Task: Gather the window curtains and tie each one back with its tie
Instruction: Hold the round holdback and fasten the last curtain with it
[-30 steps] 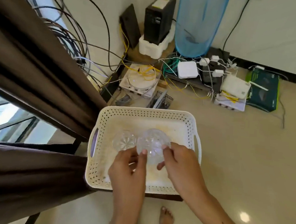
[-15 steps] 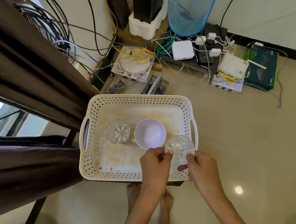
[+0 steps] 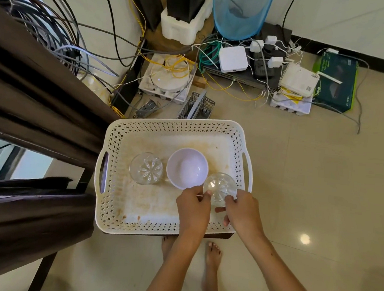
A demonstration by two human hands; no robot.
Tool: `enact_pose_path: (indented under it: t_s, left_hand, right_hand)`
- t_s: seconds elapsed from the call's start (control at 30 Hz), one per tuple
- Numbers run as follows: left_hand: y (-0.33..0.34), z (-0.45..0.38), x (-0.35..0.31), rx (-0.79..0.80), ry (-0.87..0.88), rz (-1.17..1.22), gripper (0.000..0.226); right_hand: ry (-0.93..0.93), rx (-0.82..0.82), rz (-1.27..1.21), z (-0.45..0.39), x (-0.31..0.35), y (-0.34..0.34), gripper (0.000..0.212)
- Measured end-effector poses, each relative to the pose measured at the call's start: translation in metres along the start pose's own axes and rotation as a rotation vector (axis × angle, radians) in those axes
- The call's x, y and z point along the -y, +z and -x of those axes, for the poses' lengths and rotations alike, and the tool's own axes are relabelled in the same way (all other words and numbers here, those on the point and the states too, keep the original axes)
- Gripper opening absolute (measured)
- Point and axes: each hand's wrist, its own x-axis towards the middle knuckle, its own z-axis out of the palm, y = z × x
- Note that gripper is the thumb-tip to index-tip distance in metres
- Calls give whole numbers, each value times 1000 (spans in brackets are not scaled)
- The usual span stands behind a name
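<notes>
Two dark brown curtains hang at the left: an upper curtain and a lower curtain, with window glass showing between them. No tie is visible. My left hand and my right hand both grip a clear glass at the right side of a white perforated basket. Inside the basket stand a second clear glass and a white bowl.
The basket rests on a dark stand beside the curtains. Beyond it the floor holds tangled cables, network boxes, a power strip, a green box and a blue mesh bin. My bare feet stand on beige tiles.
Both hands lifted the clear glass off the white bowl and carried it right and toward me, uncovering the bowl. The camera view shifted downward.
</notes>
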Motion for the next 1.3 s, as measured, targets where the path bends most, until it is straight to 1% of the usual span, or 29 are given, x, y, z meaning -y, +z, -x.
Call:
enact_pose_path:
  t_s: [0.13, 0.27, 0.37, 0.5, 0.53, 0.63, 0.77, 0.8, 0.83, 0.9, 0.93, 1.0, 1.1, 1.17, 1.23, 1.3]
  left_hand:
    - [-5, -14, 0, -54, 10, 20, 34]
    - [-12, -24, -2, -97, 25, 32, 33]
    - [-10, -20, -2, -76, 37, 2, 41]
    - [-4, -13, 1, -24, 47, 2, 38]
    - [-3, -13, 2, -24, 49, 11, 37]
    - [-2, -14, 4, -26, 35, 8, 24]
    - [-4, -13, 6, -16, 16, 21, 32]
    - [-6, -12, 5, -14, 15, 30, 32]
    - [-9, -10, 3, -23, 27, 37, 32]
    - [-20, -7, 1, -85, 98, 25, 26]
    - [-28, -7, 2, -132, 157, 2, 21]
    - [-49, -7, 5, -221, 269, -78, 16]
    - [-79, -15, 16, -301, 360, -266, 25]
    - [-93, -23, 22, -282, 398, -430, 34]
    - [-102, -31, 27, -222, 431, -560, 39]
    - [-107, -37, 29, -184, 468, -630, 35]
  right_hand:
    - [-16, 21, -15, -8, 13, 9, 20]
    - [-37, 36, -22, -15, 24, 15, 18]
    - [-24, 25, -15, -15, 20, 12, 18]
    - [-23, -10, -40, -7, 6, 8, 14]
    - [-30, -22, -41, -5, 4, 8, 12]
    - [-45, -49, -15, -7, 3, 8, 9]
    - [-56, -64, 72, -5, 5, 7, 6]
    - [-68, -83, 133, -3, 6, 6, 11]
    - [-85, -120, 223, 0, 6, 5, 20]
    - [-116, -242, 418, 8, 7, 1, 37]
    - [-140, -302, 479, 12, 9, 0, 40]
    - [-234, -370, 511, 22, 16, 2, 40]
    - [-406, -360, 462, 30, 30, 15, 32]
    - [-474, -323, 448, 29, 41, 30, 27]
    - [-525, -293, 463, 27, 49, 44, 24]
    - [-554, -271, 477, 24, 56, 55, 24]
